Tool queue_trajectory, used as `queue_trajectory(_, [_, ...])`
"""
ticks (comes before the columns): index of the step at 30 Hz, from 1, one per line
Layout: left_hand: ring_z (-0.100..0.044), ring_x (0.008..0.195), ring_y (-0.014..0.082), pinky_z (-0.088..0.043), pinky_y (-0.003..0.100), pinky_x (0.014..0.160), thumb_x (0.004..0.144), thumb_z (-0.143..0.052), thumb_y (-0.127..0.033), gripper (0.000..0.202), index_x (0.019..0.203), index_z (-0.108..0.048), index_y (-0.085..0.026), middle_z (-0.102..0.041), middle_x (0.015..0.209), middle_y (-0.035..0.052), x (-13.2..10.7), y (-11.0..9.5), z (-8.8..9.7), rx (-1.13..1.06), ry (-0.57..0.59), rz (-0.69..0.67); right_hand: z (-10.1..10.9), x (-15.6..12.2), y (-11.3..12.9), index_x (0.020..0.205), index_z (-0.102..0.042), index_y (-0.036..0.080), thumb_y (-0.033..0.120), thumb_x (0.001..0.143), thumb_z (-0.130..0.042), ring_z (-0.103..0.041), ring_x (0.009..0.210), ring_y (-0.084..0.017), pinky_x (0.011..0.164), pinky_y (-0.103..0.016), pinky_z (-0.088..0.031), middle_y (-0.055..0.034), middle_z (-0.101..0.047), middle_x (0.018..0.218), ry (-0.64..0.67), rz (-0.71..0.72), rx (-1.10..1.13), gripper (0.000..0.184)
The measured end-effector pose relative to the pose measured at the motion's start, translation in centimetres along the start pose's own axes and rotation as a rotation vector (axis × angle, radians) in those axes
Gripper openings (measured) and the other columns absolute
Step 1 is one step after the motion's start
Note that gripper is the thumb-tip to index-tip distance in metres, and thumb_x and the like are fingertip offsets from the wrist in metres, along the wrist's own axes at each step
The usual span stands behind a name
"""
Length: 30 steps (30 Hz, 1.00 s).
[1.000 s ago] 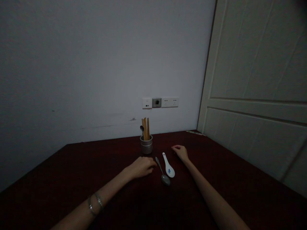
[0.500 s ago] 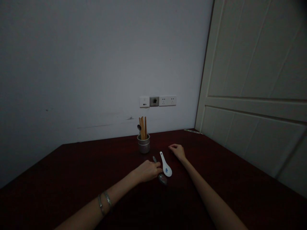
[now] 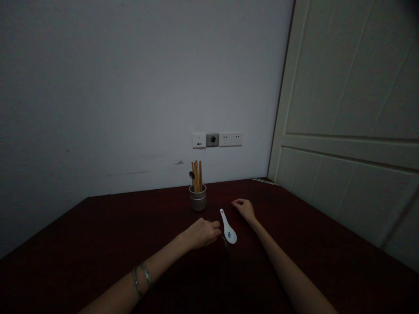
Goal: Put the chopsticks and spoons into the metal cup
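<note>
My left hand (image 3: pixel 203 233) is closed around the middle of a metal spoon (image 3: pixel 225 243). The bowl of the spoon shows below my fingers, turned nearly edge-on, and most of its handle is hidden by the hand. Just right of it, a white soup spoon (image 3: pixel 230 236) with a blue mark in its bowl lies on the dark red table (image 3: pixel 137 226). My right hand (image 3: pixel 244 209) rests on the table, right of the soup spoon's handle, its fingers curled together with nothing visible in them.
Behind my left hand stands a grey cup (image 3: pixel 198 203) with several wooden chopsticks (image 3: pixel 197 176) and another metal spoon (image 3: pixel 191 175) in it. A wall with sockets (image 3: pixel 230 139) closes off the back; a pale panelled door (image 3: pixel 347 139) stands at right.
The metal spoon has turned in my left hand, from its bowl facing up to nearly edge-on. My right hand stays in place on the table. The view has shifted slightly.
</note>
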State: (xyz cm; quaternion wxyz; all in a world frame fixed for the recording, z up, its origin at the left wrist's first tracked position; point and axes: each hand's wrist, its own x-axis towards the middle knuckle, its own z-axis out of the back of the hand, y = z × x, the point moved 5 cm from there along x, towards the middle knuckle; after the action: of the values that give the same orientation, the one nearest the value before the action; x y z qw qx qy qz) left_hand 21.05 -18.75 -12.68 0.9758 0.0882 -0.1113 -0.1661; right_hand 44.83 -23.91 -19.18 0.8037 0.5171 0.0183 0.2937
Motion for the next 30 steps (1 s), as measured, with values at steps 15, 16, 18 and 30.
queue_trajectory(15, [-0.055,0.064,0.0148,-0.039,0.025,0.059,0.067,-0.063,-0.035,0.023,0.071,-0.070,-0.013,-0.066,0.069,0.0049,-1.6,9.6,8.3,-0.919,-0.574,0.617,-0.3,0.1,-0.3,0.076,-0.069,0.014,0.038,0.068,-0.053,-0.061,0.060,-0.017,0.054,-0.023,-0.042,-0.0061,-0.068,0.070,0.037,0.018,-0.029,0.029])
queue_trajectory(16, [-0.055,0.063,0.0148,-0.038,0.025,0.058,0.066,-0.063,-0.034,0.023,0.070,-0.071,-0.013,-0.066,0.068,0.0049,-1.7,10.5,8.8,-0.923,-0.589,0.632,-0.3,0.1,-0.2,0.076,-0.069,0.015,0.038,0.068,-0.053,-0.061,0.061,-0.018,0.054,-0.023,-0.042,-0.0060,-0.068,0.069,0.037,0.018,-0.029,0.029])
queue_trajectory(18, [-0.055,0.060,0.0144,-0.037,0.024,0.056,0.064,-0.064,-0.033,0.022,0.068,-0.071,-0.012,-0.065,0.065,0.0050,-2.0,12.0,9.6,-0.923,-0.626,0.670,-0.3,-0.1,-0.1,0.075,-0.068,0.015,0.038,0.068,-0.053,-0.061,0.061,-0.018,0.054,-0.024,-0.042,-0.0059,-0.068,0.069,0.031,0.018,-0.027,0.029])
queue_trajectory(30, [-0.040,0.045,0.0077,-0.027,0.021,0.045,0.060,-0.067,-0.032,0.020,0.062,-0.070,-0.012,-0.056,0.049,0.0006,-2.9,14.5,8.2,-1.087,-0.664,0.767,0.7,-1.0,6.9,0.075,-0.070,0.014,0.038,0.063,-0.063,-0.063,0.079,-0.023,0.073,-0.030,-0.047,-0.0098,-0.070,0.081,0.008,0.187,0.231,0.028])
